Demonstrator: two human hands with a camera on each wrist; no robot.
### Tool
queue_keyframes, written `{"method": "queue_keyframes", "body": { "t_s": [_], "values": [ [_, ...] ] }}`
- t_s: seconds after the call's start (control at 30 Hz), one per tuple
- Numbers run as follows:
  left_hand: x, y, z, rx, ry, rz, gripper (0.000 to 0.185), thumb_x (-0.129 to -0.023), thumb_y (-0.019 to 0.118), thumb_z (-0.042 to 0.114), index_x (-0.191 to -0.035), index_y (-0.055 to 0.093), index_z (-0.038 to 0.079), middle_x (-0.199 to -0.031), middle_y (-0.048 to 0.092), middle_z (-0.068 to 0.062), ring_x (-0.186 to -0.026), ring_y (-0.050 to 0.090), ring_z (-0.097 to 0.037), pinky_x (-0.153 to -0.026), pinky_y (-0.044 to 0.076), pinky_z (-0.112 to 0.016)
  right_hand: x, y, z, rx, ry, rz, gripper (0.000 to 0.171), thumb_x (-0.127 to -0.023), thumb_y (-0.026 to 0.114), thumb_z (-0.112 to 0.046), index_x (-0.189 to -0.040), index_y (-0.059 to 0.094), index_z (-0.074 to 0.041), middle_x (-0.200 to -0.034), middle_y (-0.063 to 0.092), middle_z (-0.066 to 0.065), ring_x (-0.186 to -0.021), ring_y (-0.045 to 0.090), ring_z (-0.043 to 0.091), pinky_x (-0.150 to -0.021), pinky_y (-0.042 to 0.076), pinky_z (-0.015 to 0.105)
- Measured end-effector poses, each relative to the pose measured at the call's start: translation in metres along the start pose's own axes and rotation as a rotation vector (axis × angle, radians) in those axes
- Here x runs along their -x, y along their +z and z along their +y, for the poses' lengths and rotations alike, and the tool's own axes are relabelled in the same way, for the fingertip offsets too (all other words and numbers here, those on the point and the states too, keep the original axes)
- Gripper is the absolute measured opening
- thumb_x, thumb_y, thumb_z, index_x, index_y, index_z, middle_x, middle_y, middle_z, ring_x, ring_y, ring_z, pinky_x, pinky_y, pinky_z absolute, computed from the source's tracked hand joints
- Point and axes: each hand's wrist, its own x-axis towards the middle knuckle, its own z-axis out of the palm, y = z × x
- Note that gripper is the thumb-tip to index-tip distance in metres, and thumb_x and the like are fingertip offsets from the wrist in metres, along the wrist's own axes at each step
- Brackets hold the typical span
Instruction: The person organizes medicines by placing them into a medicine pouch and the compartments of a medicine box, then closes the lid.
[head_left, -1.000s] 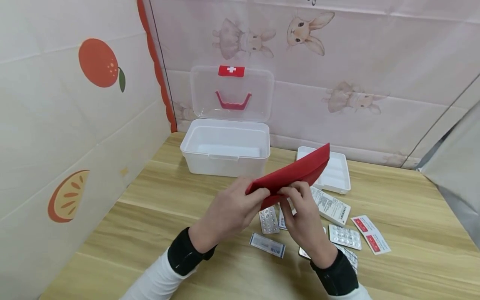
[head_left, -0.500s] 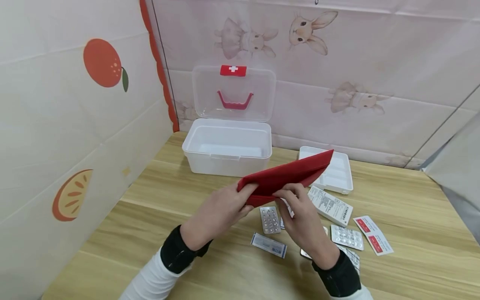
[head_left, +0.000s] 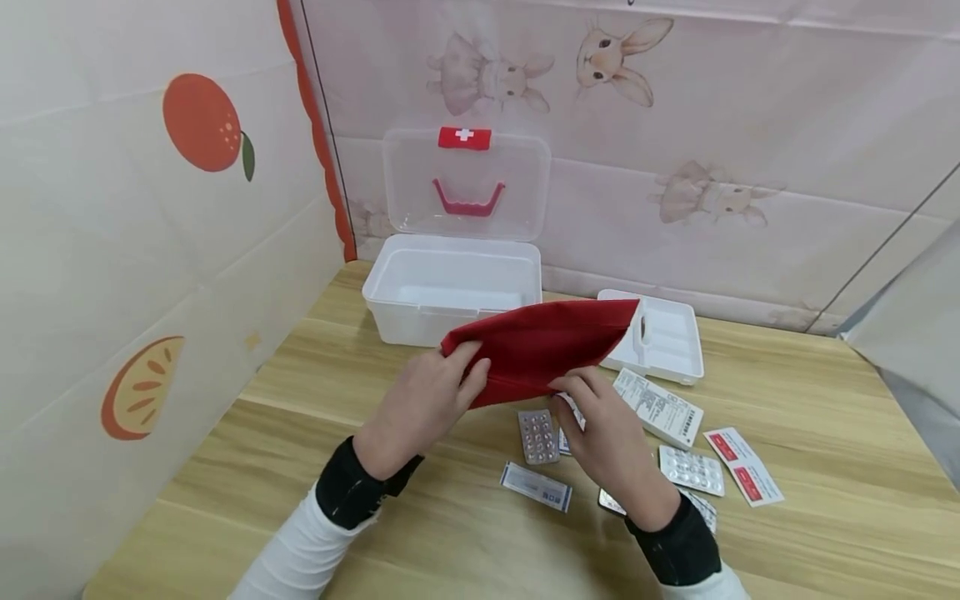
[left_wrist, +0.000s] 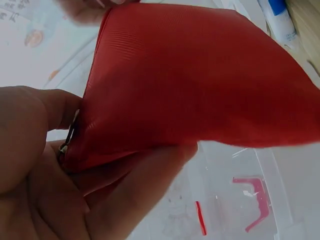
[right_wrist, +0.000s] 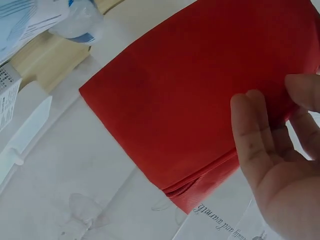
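The red pouch [head_left: 543,350] is held in the air above the wooden table [head_left: 825,467], in front of the open white box [head_left: 450,292]; the left hand [head_left: 423,408] pinches its zip end between thumb and curled fingers, and the right hand [head_left: 607,433] grips its lower edge the same way; the step in hand looks like getting it open, which calls for drawing the zip along; it is flat, ribbed fabric, slack and creased.

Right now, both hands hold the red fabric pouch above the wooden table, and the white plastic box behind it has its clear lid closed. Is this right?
Not quite: the clear lid of the white plastic box stands open, as the head view shows. Both the left hand and the right hand do hold the red fabric pouch above the wooden table.
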Motion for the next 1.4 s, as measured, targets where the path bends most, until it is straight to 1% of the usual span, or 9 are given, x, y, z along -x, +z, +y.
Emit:
{"method": "queue_keyframes", "body": {
  "t_s": [0.1,0.33,0.5,0.67,0.77,0.97,1.13,1.27,1.4],
  "values": [
    [-0.001,-0.002,-0.003,0.006,-0.018,-0.019,0.021,-0.098,0.063,0.018,-0.111,0.065,0.002,-0.076,0.068,-0.005,-0.055,0.056,-0.01,-0.053,0.049,-0.017,-0.001,0.0,0.002,-0.013,0.026,-0.019,0.032,-0.079,0.079,0.006,-0.106,0.068,-0.006,-0.107,0.064,0.008,-0.097,0.059,0.018,-0.079,0.059,0.036],
    [-0.001,-0.008,-0.01,0.132,-0.026,-0.193,0.046,-0.09,0.074,0.023,-0.127,0.057,0.002,-0.108,0.071,-0.011,-0.082,0.068,-0.019,-0.071,0.06,-0.028,0.001,0.003,0.008,-0.042,0.075,-0.049,0.033,-0.083,0.074,0.006,-0.114,0.066,-0.003,-0.114,0.061,0.011,-0.1,0.061,0.021,-0.084,0.058,0.036],
    [0.0,0.001,-0.013,0.186,-0.107,-0.252,0.031,-0.099,0.063,0.025,-0.122,0.059,0.006,-0.107,0.07,-0.008,-0.087,0.067,-0.019,-0.075,0.06,-0.032,0.003,0.006,0.013,-0.057,0.096,-0.07,0.034,-0.083,0.075,0.005,-0.116,0.066,-0.001,-0.115,0.06,0.012,-0.102,0.062,0.022,-0.087,0.057,0.038],
    [0.002,0.011,-0.015,0.129,-0.141,-0.237,0.022,-0.101,0.057,0.021,-0.115,0.063,0.005,-0.093,0.07,-0.008,-0.075,0.064,-0.016,-0.07,0.06,-0.03,0.004,0.007,0.015,-0.056,0.107,-0.104,0.035,-0.084,0.073,0.006,-0.117,0.065,-0.003,-0.116,0.06,0.01,-0.103,0.06,0.021,-0.088,0.057,0.037],
    [0.003,0.012,-0.013,0.102,-0.137,-0.221,0.026,-0.101,0.059,0.019,-0.12,0.063,0.002,-0.092,0.07,-0.009,-0.073,0.063,-0.015,-0.069,0.06,-0.028,0.003,0.007,0.015,-0.06,0.108,-0.108,0.034,-0.085,0.072,0.006,-0.117,0.066,-0.004,-0.116,0.06,0.009,-0.102,0.061,0.021,-0.087,0.057,0.036],
    [0.011,-0.009,0.0,0.088,-0.131,-0.195,0.026,-0.1,0.06,0.015,-0.12,0.064,-0.001,-0.089,0.07,-0.01,-0.065,0.059,-0.013,-0.059,0.055,-0.021,0.003,0.004,0.008,-0.106,0.044,-0.045,0.032,-0.083,0.073,0.007,-0.112,0.068,-0.005,-0.114,0.062,0.006,-0.101,0.061,0.017,-0.082,0.059,0.034],
    [0.014,-0.022,0.008,0.064,-0.125,-0.198,0.016,-0.097,0.062,0.013,-0.105,0.067,0.0,-0.074,0.067,-0.007,-0.053,0.053,-0.009,-0.05,0.047,-0.015,0.001,0.003,0.005,-0.151,-0.023,-0.024,0.032,-0.081,0.073,0.01,-0.11,0.068,-0.004,-0.112,0.063,0.006,-0.1,0.061,0.015,-0.086,0.054,0.019],
    [0.014,-0.023,0.009,0.032,-0.086,-0.166,0.015,-0.096,0.064,0.011,-0.104,0.068,-0.001,-0.071,0.066,-0.007,-0.053,0.051,-0.01,-0.05,0.046,-0.015,0.001,0.003,0.005,-0.168,-0.031,-0.009,0.033,-0.081,0.072,0.012,-0.11,0.068,-0.003,-0.112,0.063,0.006,-0.099,0.061,0.015,-0.086,0.051,0.015],
    [0.019,-0.034,0.012,-0.014,-0.07,-0.119,0.012,-0.093,0.065,0.008,-0.101,0.069,0.0,-0.072,0.067,-0.007,-0.054,0.052,-0.012,-0.054,0.05,-0.018,0.0,0.001,0.0,-0.24,-0.054,-0.006,0.032,-0.084,0.069,0.01,-0.113,0.067,-0.003,-0.113,0.063,0.007,-0.099,0.062,0.018,-0.086,0.051,0.017]
  ]
}}
